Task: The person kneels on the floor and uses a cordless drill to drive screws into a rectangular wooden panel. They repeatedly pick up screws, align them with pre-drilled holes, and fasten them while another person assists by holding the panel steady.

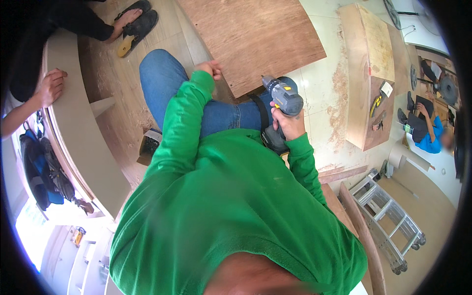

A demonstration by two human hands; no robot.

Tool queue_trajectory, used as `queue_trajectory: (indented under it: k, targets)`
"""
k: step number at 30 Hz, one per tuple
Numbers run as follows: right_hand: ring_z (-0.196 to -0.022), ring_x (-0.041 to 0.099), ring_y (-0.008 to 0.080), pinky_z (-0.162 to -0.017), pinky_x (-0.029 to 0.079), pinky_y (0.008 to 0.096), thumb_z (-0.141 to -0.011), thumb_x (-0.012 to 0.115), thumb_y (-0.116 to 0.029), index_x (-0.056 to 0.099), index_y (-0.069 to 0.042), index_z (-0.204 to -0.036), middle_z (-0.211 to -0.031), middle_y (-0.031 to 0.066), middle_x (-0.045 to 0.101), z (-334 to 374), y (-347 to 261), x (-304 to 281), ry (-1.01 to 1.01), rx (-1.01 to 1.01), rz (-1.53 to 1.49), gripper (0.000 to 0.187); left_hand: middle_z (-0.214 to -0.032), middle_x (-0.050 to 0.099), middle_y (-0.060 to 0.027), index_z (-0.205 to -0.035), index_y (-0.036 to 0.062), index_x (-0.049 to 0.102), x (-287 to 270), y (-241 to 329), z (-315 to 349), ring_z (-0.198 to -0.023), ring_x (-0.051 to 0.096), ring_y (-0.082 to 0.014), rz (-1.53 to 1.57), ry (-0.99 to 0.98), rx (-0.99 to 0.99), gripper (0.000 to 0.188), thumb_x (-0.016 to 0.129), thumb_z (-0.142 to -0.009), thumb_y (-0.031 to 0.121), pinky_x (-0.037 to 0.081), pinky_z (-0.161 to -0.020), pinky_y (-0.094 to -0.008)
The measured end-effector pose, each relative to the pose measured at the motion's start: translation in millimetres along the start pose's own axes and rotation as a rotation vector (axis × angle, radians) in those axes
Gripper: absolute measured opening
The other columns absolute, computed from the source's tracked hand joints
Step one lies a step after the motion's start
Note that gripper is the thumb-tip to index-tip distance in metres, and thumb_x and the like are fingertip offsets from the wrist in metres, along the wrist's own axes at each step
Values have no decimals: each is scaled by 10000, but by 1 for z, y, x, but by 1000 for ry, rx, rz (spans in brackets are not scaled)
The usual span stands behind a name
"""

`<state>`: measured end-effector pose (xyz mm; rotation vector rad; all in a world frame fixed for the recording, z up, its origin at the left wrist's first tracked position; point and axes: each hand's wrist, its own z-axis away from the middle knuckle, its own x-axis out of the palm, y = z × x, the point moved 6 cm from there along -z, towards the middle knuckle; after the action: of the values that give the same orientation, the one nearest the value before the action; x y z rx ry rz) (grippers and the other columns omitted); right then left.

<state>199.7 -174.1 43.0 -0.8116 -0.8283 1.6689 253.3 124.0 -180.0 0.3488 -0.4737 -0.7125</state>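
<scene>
Drill (pixel 287 100), grey and black with small yellow parts, is in the person's right hand (pixel 292 125), above the right thigh. Fingers of this hand are wrapped around the grip; whether one presses the trigger, I cannot tell. Front of the drill points to the near edge of a brown wooden panel (pixel 260 42), which lies ahead of the person, with its nearest corner between the two hands. Left hand (pixel 210 69) is just beside the left edge of the panel. Its fingers look bent, but I cannot tell if they pinch something or touch the wood.

As I judge, if the drill starts by accident, its tip could scratch the panel or catch the jeans (pixel 164 81), because both are near. The panel could also slide if it is pushed, since I see no clamp on it. Wood dust (pixel 339 93) on the floor may make a foot slip, and the co-worker's sandal (pixel 142 27) leaves the foot partly bare if something falls.

About writing: the drill body has a yellow mark, and a white label (pixel 387 89) is on the plywood box (pixel 369 64) at right. Both are too small for reading.
</scene>
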Motion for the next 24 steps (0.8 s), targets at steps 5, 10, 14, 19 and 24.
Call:
queue_trajectory:
  k: [5,10,14,19,24]
  targets:
    - [-572,624,126,-557,502,312,-906,757,-62,732,29,-1034,-748,45,702,3,-1,20,-103,-12,149,159,-1051,778,-228,-1313,-54,550,19,-28,63,-630,584,-140,-35,-201,80,358,669,-1049,157,440,-477,-289]
    - [-708,682,154,-699,550,335,-890,771,-76,731,16,-1002,-805,56,740,0,-7,35,-164,-195,240,150,-885,740,-78,-1059,25,701,16,-15,85,-571,540,-99,-145,-59,133,252,796,-987,248,412,-473,-281]
    - [-714,681,149,-702,551,337,-903,763,-90,735,4,-993,-804,55,740,-7,-10,44,-168,-209,213,133,-808,623,41,-988,76,765,13,-10,80,-561,469,-68,-278,2,144,262,804,-981,335,363,-483,-249]
    - [-733,691,152,-710,555,338,-891,771,-60,734,5,-1004,-817,63,746,-14,-12,50,-181,-134,204,135,-859,653,17,-1032,86,737,23,-7,76,-570,442,-69,39,-228,96,293,793,-987,370,349,-479,-262]
    - [-793,717,172,-766,566,341,-867,798,-59,733,11,-1008,-868,89,765,-14,-16,58,-198,-312,298,170,-884,607,15,-1039,76,667,22,-11,78,-593,386,-66,153,-331,18,330,683,-1058,405,319,-474,-264]
